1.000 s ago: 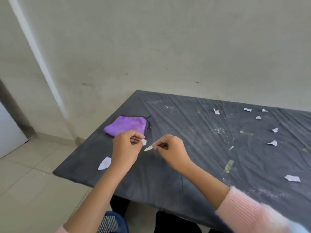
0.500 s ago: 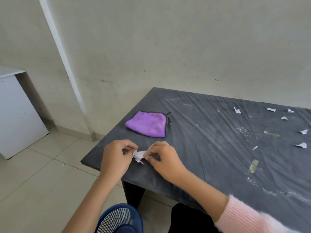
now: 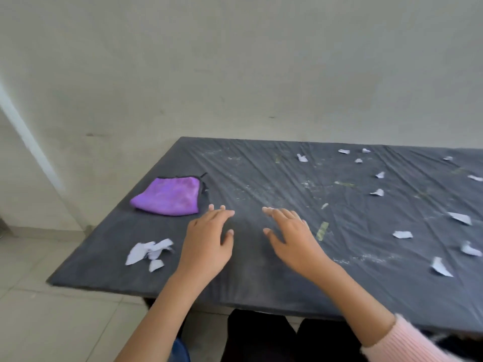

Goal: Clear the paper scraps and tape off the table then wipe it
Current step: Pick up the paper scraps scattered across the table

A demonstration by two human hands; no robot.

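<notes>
Both hands are over the near-left part of the black-covered table (image 3: 261, 288), palms down. Left hand (image 3: 206, 241): fingers straight, spread wide, holds nothing. Right hand (image 3: 292, 239): same, fingers fanned wide, thumb out toward 9 o'clock, holds nothing. The hands are apart with bare cover between them. Cannot tell if the palms touch the cover or float just above it; slight blur.

Pile of paper scraps (image 3: 149, 253) sits at 9 o'clock from the left hand, near the table's left edge: several white torn bits touching, with one small bit at the pile's 5 o'clock. Purple cloth (image 3: 168, 195) lies folded flat at 11 o'clock from the left hand, near the fingertips but apart.

Greenish tape strip (image 3: 322, 230) is stuck at 3 o'clock, just beside the right hand. Small tape bit (image 3: 324, 205) is at that hand's 1 o'clock. Thin tape piece (image 3: 344, 183) is further out at 1 o'clock, and far tape piece (image 3: 277, 159) is at 12 o'clock, near the wall-side edge.

Loose scraps are scattered over the right half. The nearest scrap (image 3: 402, 234) is at 3 o'clock from the right hand, well apart. Others run from 1 o'clock round to 4 o'clock, e.g. far scrap (image 3: 302, 158) and near-edge scrap (image 3: 441, 267).

White dust smears (image 3: 308, 184) mark the cover at 12 o'clock from the right hand. Pink sleeve (image 3: 407, 343) covers the right forearm. Tiled floor (image 3: 52, 322) is at 7 o'clock.
</notes>
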